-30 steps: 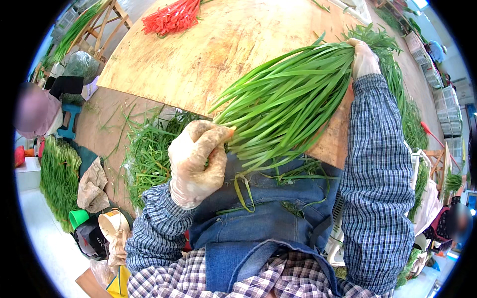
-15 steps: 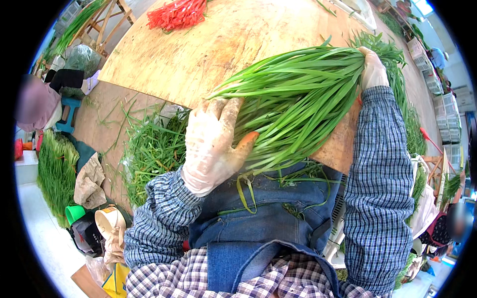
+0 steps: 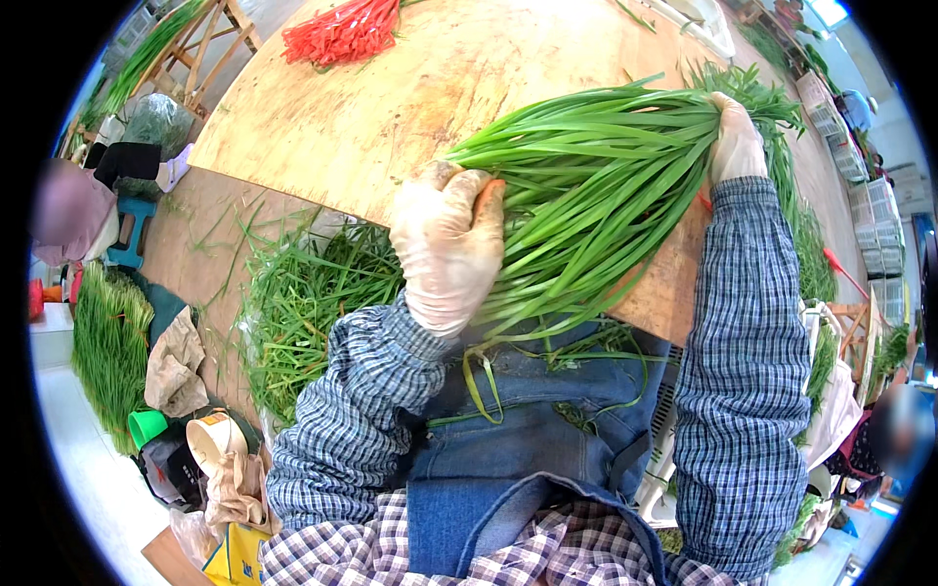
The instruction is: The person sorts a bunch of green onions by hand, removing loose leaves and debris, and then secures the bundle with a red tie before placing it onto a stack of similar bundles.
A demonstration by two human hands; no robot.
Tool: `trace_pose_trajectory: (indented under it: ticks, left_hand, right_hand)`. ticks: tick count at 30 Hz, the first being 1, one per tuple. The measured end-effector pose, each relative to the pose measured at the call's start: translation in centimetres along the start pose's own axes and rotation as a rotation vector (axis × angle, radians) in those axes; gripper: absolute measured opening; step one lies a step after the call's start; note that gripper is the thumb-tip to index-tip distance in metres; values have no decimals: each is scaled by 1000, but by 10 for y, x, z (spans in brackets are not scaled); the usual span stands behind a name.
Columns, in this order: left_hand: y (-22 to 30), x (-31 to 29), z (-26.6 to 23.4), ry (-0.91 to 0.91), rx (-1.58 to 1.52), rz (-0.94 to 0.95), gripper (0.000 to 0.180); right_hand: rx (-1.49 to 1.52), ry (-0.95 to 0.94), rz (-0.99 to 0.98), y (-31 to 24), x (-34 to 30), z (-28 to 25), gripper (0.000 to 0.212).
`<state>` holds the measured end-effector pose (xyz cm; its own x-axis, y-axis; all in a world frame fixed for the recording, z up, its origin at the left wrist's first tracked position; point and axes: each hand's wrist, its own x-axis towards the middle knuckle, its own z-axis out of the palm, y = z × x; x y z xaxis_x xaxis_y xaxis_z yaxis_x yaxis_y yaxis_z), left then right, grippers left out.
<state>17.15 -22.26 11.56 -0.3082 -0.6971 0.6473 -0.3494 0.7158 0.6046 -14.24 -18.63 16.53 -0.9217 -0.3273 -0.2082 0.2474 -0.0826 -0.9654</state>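
Observation:
A long bunch of garlic chives (image 3: 606, 186) stretches over the near edge of the wooden table (image 3: 322, 127). My right hand (image 3: 738, 142), in a pale thin glove, is closed round its far right end. My left hand (image 3: 449, 244), gloved and soiled at the fingertips, is closed at the bunch's left end, thumb drawn against the curled fingers. Leaf ends run into that hand; its palm side is hidden. Several loose leaves hang down over my denim apron (image 3: 528, 391).
A heap of red ties (image 3: 342, 34) lies at the table's far left. Loose greens (image 3: 313, 313) fill the space left of my lap. More greens (image 3: 752, 98) lie beyond my right hand. Upright bundles (image 3: 107, 347) and a cream bucket (image 3: 217, 439) stand at the left.
My left hand has moved slightly right and its spread fingers have closed at the leaf ends. My right hand keeps its grip, almost unmoved.

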Motion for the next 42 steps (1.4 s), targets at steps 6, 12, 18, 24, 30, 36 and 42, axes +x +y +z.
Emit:
trace_pose_trajectory:
  ticks: [6, 12, 18, 24, 30, 36, 42]
  left_hand:
    - [29, 19, -41, -338, -704, -693, 10]
    - [25, 31, -55, -446, -1368, -409, 16]
    - [-21, 21, -161, -415, -1333, -264, 21]
    - [-101, -62, -223, -496, -531, -751, 26]
    - [-91, -81, -178, -408, 461, -330, 19]
    - [9, 2, -85, -438, -67, -141, 38]
    - [24, 10, -35, -449, -105, 166, 41]
  right_hand:
    - [18, -97, -90, -20, -49, 14, 21]
    - [-119, -182, -111, -32, -54, 20, 18]
    - [-132, -428, 63, -60, -23, 23, 12]
    - [-355, -430, 54, -39, -7, 63, 17]
    - [-566, -446, -225, 25, 51, 82, 37]
    - [-944, -461, -682, -34, 3, 57, 69]
    - [-921, -890, -1053, -17, -123, 52, 62]
